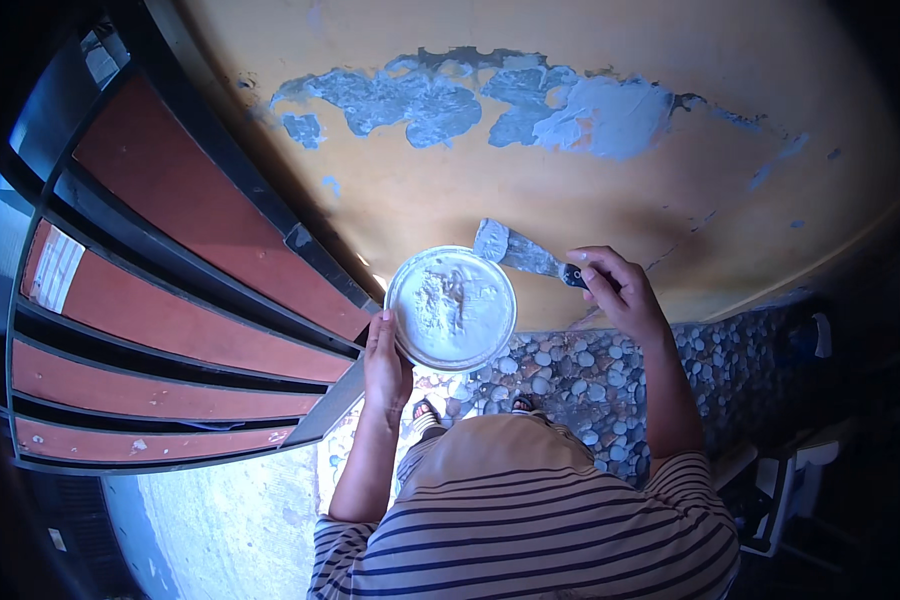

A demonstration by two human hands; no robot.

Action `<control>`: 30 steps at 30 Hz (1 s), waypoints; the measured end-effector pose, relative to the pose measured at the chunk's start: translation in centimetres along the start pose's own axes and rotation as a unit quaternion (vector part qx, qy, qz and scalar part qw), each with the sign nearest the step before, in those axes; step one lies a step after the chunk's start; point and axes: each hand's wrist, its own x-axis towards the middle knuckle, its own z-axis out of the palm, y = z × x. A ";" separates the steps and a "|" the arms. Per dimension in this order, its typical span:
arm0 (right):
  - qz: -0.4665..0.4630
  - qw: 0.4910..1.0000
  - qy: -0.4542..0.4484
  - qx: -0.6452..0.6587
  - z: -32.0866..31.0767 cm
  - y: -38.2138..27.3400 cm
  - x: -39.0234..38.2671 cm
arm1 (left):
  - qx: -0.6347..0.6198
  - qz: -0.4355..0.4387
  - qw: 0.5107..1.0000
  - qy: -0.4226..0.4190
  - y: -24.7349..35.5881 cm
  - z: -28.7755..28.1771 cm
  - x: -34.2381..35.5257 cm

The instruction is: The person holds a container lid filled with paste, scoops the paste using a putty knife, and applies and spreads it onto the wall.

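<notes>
My left hand (383, 365) grips the side of a round tub (513, 318), its fingers at the rim and its palm partly hidden below. White paste (448, 305), rough and lumpy in the middle, fills the tub. In my right hand (618, 288) is a putty knife (530, 255), held by its dark handle. The blade is smeared with paste and points left, its tip just over the tub's upper right rim. Ahead stands a yellow-orange wall (410, 190) with a long band of peeled grey and a fresh pale patch of filler (620, 115).
On the left, a dark-framed gate with red-brown panels (200, 310) reaches close to the tub. Pebble-patterned flooring (610, 400) lies below, beside a bright pale floor strip (230, 520). A white plastic chair or stand (785, 490) is in shadow at lower right.
</notes>
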 end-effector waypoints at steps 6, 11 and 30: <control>-0.029 0.983 -0.106 -0.149 4.7 -0.6 -0.4 | -0.012 0.006 1.000 0.010 0.0 -5.2 2.6; -0.012 0.978 -0.115 -0.172 8.8 0.0 -0.2 | -0.004 0.009 1.000 0.005 0.3 -5.9 2.9; 0.031 0.996 -0.067 -0.040 15.2 2.9 -1.6 | -0.034 0.013 0.998 0.046 1.8 -8.7 4.0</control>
